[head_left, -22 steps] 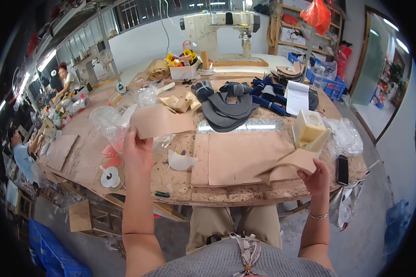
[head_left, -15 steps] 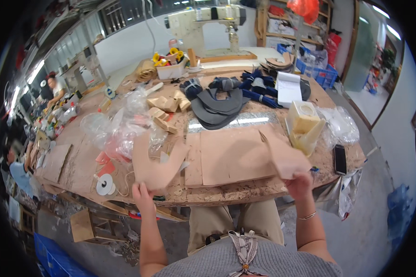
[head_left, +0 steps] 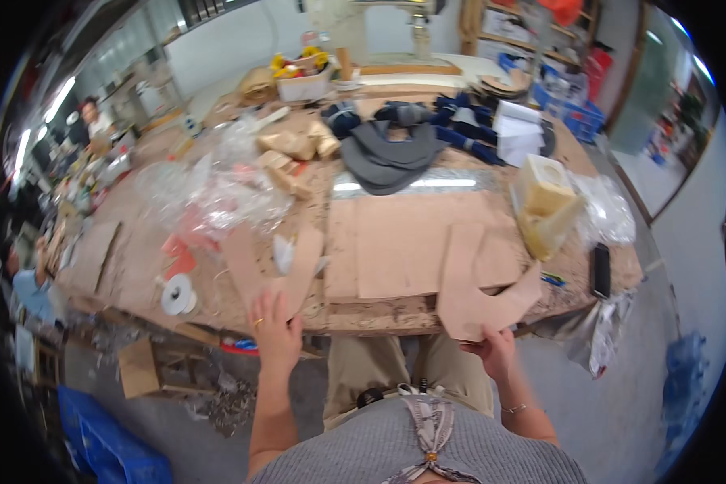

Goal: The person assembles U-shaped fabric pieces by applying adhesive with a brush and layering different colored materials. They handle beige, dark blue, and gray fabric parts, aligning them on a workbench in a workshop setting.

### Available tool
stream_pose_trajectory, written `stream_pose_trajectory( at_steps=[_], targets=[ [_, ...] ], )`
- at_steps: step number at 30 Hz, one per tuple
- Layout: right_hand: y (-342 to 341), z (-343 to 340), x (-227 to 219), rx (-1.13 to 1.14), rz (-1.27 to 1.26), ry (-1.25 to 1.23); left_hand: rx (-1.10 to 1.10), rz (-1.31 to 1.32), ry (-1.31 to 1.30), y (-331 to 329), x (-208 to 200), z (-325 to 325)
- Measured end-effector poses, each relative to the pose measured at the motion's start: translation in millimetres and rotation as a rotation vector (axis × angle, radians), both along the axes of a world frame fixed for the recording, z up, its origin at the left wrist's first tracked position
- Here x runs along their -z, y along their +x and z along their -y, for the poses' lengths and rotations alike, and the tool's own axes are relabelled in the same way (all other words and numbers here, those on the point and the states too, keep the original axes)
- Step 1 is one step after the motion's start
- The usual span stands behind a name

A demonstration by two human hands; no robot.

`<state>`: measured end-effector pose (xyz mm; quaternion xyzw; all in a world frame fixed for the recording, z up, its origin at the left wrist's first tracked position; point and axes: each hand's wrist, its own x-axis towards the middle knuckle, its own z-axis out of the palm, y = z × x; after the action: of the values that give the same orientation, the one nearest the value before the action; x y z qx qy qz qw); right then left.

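Observation:
My left hand [head_left: 277, 329] lies with its fingers stretched out on the base of a tan U-shaped leather-like piece [head_left: 305, 270] at the table's front edge. Closed on the lower edge of a second tan U-shaped piece [head_left: 460, 302] is my right hand [head_left: 494, 348], its fingers partly hidden beneath. That piece is held over the front right of a flat stack of tan sheets [head_left: 395, 242], its arms pointing away from me. Behind the stack, dark grey curved pieces [head_left: 387, 161] are piled up.
Crumpled clear plastic [head_left: 242, 181] and a white spool [head_left: 177, 295] occupy the left of the worktable. To the right stand a yellowish block-shaped container [head_left: 543, 198] and a black phone [head_left: 599, 271]. Dark blue bundles [head_left: 464, 121] and a notepad [head_left: 519, 133] lie farther back.
The right-hand piece has swung round, coming nearer me with its arms pointing away. My left hand has gone from gripping its piece's edge to lying on it, and that piece is lower.

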<state>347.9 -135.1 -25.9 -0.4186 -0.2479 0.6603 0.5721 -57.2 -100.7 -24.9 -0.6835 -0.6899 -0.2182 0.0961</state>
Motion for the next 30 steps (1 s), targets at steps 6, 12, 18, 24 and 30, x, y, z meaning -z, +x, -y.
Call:
stream_pose_trajectory(
  at_steps=[6,12,18,24,30],
  targets=[
    [-3,-17,-28,0.001,0.163,0.118,0.114,0.016,-0.027,-10,-6,3],
    [-26,-65,-99,-0.208,0.237,0.274,0.4,0.093,-0.06,-56,-32,1],
    [-72,-114,-139,-0.397,0.173,0.162,0.151,0.495,-0.116,-114,-73,-75],
    [-179,-175,-161,-0.646,0.026,0.289,-0.023,0.439,0.198,-140,-195,-163],
    [-259,-166,-142,-0.753,-0.056,0.29,0.064,0.291,0.308,-81,-262,-135]
  ],
)
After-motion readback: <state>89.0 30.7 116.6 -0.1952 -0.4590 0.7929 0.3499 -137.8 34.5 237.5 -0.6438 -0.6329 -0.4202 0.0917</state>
